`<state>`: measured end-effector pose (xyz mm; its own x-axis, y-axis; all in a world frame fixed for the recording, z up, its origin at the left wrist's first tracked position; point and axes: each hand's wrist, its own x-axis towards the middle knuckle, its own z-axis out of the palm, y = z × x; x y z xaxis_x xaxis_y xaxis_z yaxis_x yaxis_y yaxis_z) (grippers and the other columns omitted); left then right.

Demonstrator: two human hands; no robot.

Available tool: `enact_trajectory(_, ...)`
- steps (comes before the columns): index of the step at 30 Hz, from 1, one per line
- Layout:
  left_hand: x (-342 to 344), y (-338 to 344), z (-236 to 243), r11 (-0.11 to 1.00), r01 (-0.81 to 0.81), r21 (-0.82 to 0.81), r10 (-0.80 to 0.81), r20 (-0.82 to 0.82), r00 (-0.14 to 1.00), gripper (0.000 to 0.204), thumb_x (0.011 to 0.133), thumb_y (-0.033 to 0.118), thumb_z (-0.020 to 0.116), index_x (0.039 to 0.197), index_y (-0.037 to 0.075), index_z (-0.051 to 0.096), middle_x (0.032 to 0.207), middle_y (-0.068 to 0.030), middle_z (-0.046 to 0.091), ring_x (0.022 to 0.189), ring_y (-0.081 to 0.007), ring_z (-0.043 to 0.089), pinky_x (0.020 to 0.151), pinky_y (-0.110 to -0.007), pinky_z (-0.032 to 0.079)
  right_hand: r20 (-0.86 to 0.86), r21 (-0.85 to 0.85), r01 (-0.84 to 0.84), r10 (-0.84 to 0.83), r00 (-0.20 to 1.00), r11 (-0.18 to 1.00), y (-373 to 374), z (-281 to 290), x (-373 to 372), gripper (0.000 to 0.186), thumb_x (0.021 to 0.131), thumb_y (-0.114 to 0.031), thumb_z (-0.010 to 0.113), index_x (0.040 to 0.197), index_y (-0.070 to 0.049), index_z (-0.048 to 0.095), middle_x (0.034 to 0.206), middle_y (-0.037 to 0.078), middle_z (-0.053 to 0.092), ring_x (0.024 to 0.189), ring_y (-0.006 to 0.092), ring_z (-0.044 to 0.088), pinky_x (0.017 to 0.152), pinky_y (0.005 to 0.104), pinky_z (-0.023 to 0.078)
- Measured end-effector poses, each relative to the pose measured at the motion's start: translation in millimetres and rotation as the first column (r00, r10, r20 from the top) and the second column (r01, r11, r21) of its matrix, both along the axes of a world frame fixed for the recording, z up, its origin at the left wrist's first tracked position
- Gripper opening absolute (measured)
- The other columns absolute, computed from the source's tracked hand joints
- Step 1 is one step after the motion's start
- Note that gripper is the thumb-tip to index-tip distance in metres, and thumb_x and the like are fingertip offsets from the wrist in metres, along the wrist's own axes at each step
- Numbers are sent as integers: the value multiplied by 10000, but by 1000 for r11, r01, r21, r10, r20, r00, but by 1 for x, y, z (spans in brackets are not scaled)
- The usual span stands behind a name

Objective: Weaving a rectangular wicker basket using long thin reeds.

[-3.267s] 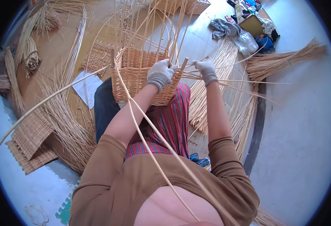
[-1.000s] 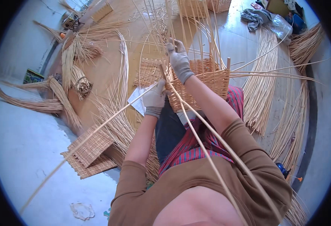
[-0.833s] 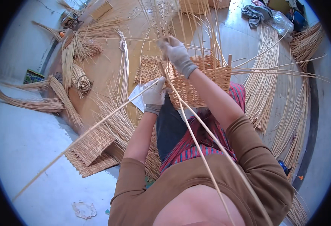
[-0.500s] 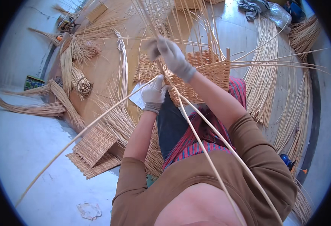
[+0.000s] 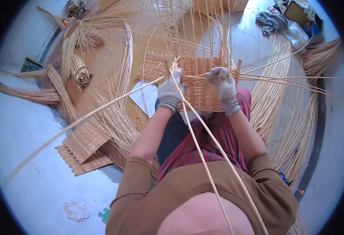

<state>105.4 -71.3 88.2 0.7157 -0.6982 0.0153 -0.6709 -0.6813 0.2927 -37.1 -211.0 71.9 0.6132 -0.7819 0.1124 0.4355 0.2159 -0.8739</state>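
A half-woven wicker basket (image 5: pixel 201 96) rests against my lap, with tall upright stakes (image 5: pixel 203 31) rising from its far side. Both my hands wear pale gloves with grey cuffs. At the basket's left corner, beside a short thick post (image 5: pixel 167 66), my left hand (image 5: pixel 170 91) closes round wicker rods. One long rod (image 5: pixel 87 117) slants from there to the lower left, and two more rods (image 5: pixel 209 164) run back over my body. My right hand (image 5: pixel 224 88) is closed near the right corner, pinching a thin strand that crosses the near side's top edge.
Flat woven panels (image 5: pixel 86 141) lie at the lower left, and another woven piece (image 5: pixel 150 68) sits behind my left hand. Bundles of wicker (image 5: pixel 273 90) spread across the floor on the right, with more bundles (image 5: pixel 82 39) at the left. Cloth (image 5: pixel 271 21) and clear plastic (image 5: pixel 296 35) lie at the far right.
My right hand has gone from above the left corner post to the right corner. My left hand has shifted slightly right, onto the left corner. The near basket wall shows more fully.
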Motion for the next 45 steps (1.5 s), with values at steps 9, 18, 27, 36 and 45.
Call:
enact_trajectory(9, 36, -28, -16, 934, 182, -309, -305, -418, 856, 376, 932, 450, 596, 1066, 103, 652, 1013, -199, 700, 911, -378, 685, 807, -487, 523, -184, 85, 108, -91, 979, 990, -43, -32, -26, 104, 960, -101, 663, 1052, -77, 620, 928, 60, 708, 789, 149, 677, 713, 295, 580)
enact_trajectory(18, 11, -45, -27, 937, -134, -323, -63, -534, 843, 399, 975, 418, 502, 950, 61, 678, 873, -202, 707, 882, -400, 681, 818, -496, 534, -272, -760, -59, -234, 933, 648, -62, 78, 107, 784, 945, -44, 569, 1593, -132, 138, 1350, 250, 574, 893, 237, 675, 823, 306, 541)
enact_trajectory(27, -7, -60, -6, 683, -548, -483, -198, -845, 497, 274, 929, 227, 702, 992, 8, 551, 744, -73, 633, 474, -169, 642, 381, -277, 499, -71, -164, 250, -264, 962, 954, -39, -6, -26, 130, 1069, -156, 446, 1149, -60, 480, 776, 83, 611, 796, 224, 666, 798, 391, 579)
enact_trajectory(36, -65, -83, 26, 568, 18, -823, -129, -68, 989, 248, 1004, 91, 518, 1248, 48, 521, 1047, -167, 683, 893, -434, 670, 778, -509, 533, -143, -172, 337, -362, 921, 926, -93, 10, -79, 224, 964, -77, 637, 1137, -103, 497, 1009, 64, 698, 905, 166, 682, 695, 238, 543)
enact_trajectory(45, -67, -117, -3, 889, -209, -407, -133, -667, 733, 491, 983, 485, 525, 1117, 29, 648, 794, -163, 716, 643, -248, 723, 736, -393, 551, -171, -888, -26, -279, 945, 458, -118, 81, 40, 837, 884, 42, 562, 1584, -245, 204, 1447, 183, 500, 1112, 275, 633, 840, 287, 528)
